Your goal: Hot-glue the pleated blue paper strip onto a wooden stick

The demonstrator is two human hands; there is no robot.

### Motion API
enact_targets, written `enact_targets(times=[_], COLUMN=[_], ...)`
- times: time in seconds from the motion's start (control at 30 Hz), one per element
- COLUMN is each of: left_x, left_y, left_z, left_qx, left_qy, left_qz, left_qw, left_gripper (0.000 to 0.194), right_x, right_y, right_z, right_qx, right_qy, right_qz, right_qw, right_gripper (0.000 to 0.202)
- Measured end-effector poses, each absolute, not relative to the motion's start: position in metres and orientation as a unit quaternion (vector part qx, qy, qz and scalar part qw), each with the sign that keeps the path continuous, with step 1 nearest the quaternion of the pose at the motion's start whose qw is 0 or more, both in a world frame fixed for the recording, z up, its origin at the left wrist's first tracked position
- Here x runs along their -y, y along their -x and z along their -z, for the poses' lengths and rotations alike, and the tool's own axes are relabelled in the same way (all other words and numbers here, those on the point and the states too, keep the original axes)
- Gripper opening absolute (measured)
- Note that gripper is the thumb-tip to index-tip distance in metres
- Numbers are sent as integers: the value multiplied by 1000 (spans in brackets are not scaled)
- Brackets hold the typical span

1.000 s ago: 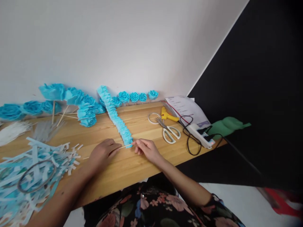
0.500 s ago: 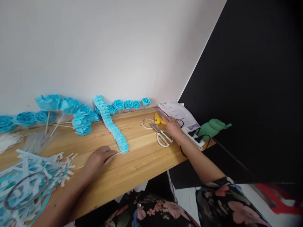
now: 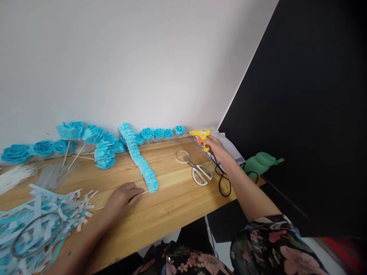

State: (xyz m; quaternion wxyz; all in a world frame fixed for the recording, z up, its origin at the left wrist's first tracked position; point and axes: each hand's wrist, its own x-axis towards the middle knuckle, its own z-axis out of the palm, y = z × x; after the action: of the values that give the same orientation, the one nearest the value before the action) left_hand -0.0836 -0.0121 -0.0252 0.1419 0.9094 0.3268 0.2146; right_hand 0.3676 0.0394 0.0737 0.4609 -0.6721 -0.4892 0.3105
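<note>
Head view: white wall (image 3: 160,57) behind, black panel (image 3: 312,114) to the right. Wooden table (image 3: 177,208) below, back edge against wall, front edge slanting up to the right toward panel. Open wood between pleated blue strip and scissors, more along front edge; left end crowded by heap of white and blue paper strips (image 3: 69,208). Blue paper flowers (image 3: 104,154) lined along back edge. Pleated blue strip (image 3: 139,156) running from flowers down to mid-table, lower end well in from front edge. Green object (image 3: 259,162) at far right, beside panel. Hands well apart. Left hand (image 3: 122,194) low over the wood, left of strip's lower end, fingers pinched on stick. Right hand (image 3: 215,147) out at back right, closed around grip of yellow glue gun. Scissors (image 3: 195,166) nearer front edge than glue gun, blades up-left by ring (image 3: 175,156). Yellow glue gun (image 3: 200,133) raised near wall, nozzle to the left, black cable hanging below. Thin stick (image 3: 148,190) across strip's lower end.
</note>
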Motion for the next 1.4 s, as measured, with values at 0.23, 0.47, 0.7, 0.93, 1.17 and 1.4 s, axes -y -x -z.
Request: enact_targets(times=[0.23,0.47,0.7,0.93,1.17,1.4], left_x=[12,12,12,13,18,133], left_y=[86,86,85,84,87,91], left_z=[38,35,23,29,0,-73], left_qx=[-342,-341,-341,-339,-298,-254], left_qy=[-899,-900,-906,-906,-907,-918], left_qz=[-223,-220,-190,-203,-294,-271], left_qw=[161,161,162,151,49,137], left_gripper=[35,36,36,36,38,33], right_x=[-9,4,14,10,-4,-33], right_y=[-322,-291,-278,-270,-253,-242], right_z=[-74,-86,-90,-75,-49,-13], right_qx=[403,432,457,439,416,390], right_qy=[452,384,375,408,367,395], right_qz=[-585,-611,-615,-625,-666,-707], right_qw=[540,541,522,501,499,438], right_gripper=[29,36,58,55,40,37])
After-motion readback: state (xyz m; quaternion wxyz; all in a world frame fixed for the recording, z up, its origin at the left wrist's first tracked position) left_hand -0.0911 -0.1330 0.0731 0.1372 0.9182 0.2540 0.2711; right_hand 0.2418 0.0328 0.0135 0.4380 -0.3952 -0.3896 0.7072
